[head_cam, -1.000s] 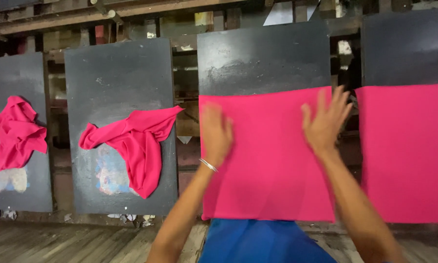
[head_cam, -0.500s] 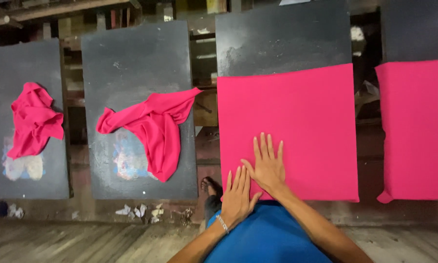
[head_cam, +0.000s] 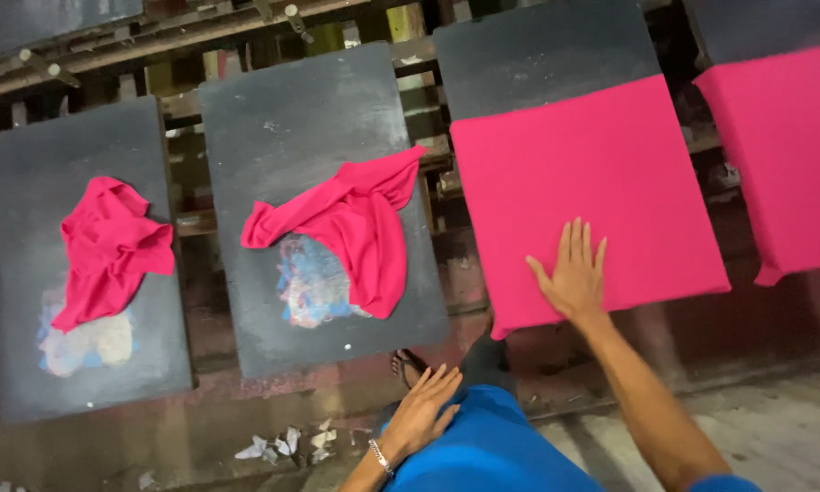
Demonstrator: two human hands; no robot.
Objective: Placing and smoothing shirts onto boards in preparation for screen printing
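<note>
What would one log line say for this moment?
right hand: flat on spread pink cloth | left hand: off board, by blue garment | crumpled pink cloth: next board

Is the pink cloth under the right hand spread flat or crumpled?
Spread flat: the pink cloth lies smooth across its dark board, right hand flat on it.

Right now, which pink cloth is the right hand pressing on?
The flat pink cloth on the third dark board from the left, under the right hand; the two cloths to its left lie crumpled.

Crumpled pink garments [head_cam: 350,223] on dark boards [head_cam: 82,355], paper scraps [head_cam: 278,444].
</note>
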